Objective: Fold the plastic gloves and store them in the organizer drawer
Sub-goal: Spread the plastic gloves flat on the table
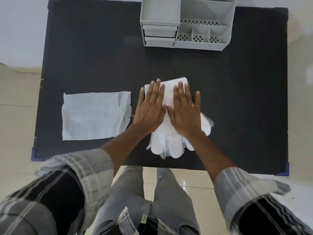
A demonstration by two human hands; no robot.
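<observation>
Your left hand and right hand, fingers flat, gripping nothing, press the plastic gloves; organizer at twelve o'clock.

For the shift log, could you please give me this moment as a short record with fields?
surface: black table
left hand: flat, palm down on glove stack
right hand: flat on same stack
glove fingers: point toward the person
spare plastic sheet: lies left of the hands, untouched
organizer: far edge of table
drawers: two, both closed

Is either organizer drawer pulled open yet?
No, both drawers sit shut in the organizer while both hands press the gloves.
</observation>
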